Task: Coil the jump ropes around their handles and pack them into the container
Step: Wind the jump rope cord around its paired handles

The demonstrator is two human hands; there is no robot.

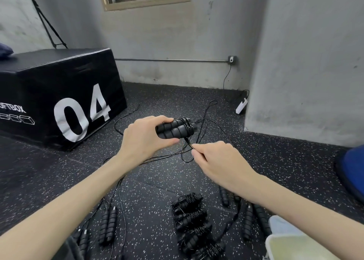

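Currently mid-coil. Left hand (146,134) wrapped round the paired handles (173,130) of one jump rope, held above the floor (275,161), a few turns of cord already at the far end. Right hand (214,159) pinching the cord (189,143) just below the handles, fingers curled on it.

Handling, judged: foam handles ribbed, soft, light, unlikely to slip in a full-hand grip. Cord thin, springy, probably coated wire; likely to unwind if tension drops. Best hold: handles together at mid-length, cord kept taut close to the wrap point.

Loose remainder of cord (204,112) trailing in loops on the floor ahead, crossing itself in places; possible snag while pulling in.

Nearby:
- Row of finished bundles (192,220), already coiled, on the floor near the knees.
- Uncoiled handle pairs (107,226) at lower left, more (254,222) at lower right, cords running between and partly under the arms; tangling with the working cord possible.
- Pale container (295,248) at lower right corner, only partly in view; contents cannot be told.
- Black soft box marked 04 (59,94) at left, well apart.
- White charger block (241,106) with cable at the wall foot.
- Blue object (352,171) at right edge, unidentified.
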